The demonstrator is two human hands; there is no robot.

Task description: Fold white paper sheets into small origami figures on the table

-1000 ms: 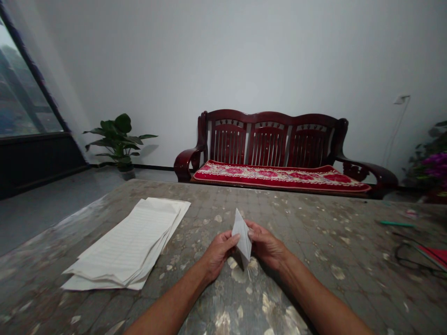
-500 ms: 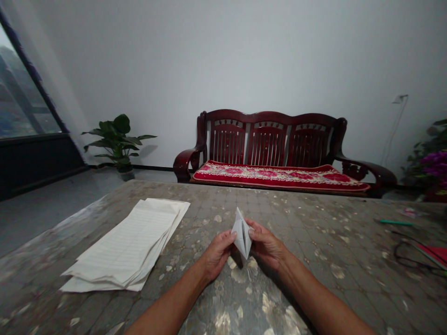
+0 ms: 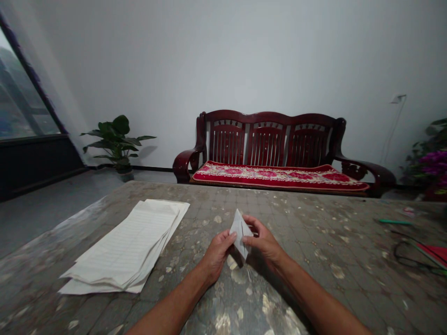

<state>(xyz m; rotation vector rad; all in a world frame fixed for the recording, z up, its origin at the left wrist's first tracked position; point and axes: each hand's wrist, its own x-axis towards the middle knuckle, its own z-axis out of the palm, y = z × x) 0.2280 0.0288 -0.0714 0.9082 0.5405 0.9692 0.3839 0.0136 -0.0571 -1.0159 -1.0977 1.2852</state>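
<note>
A small folded paper (image 3: 239,228), pale and diamond-shaped with a crease down its middle, is held up over the table between my two hands. My left hand (image 3: 220,249) pinches its left corner, thumb on the near face. On the opposite side, my right hand (image 3: 263,239) grips the right corner, its thumb laid across the near face close to the centre crease. The fingers behind the paper are partly hidden.
A stack of lined paper sheets (image 3: 129,246) lies to the left on the patterned table (image 3: 307,288). At the right are a green pen (image 3: 395,222), eyeglasses (image 3: 401,256) and a red item (image 3: 435,255). A wooden bench (image 3: 267,139) stands beyond the table.
My right thumb has moved inward over the paper's near face. The gap along the middle looks narrower, and the diamond appears flatter and wider. My left hand keeps nearly the same hold.
</note>
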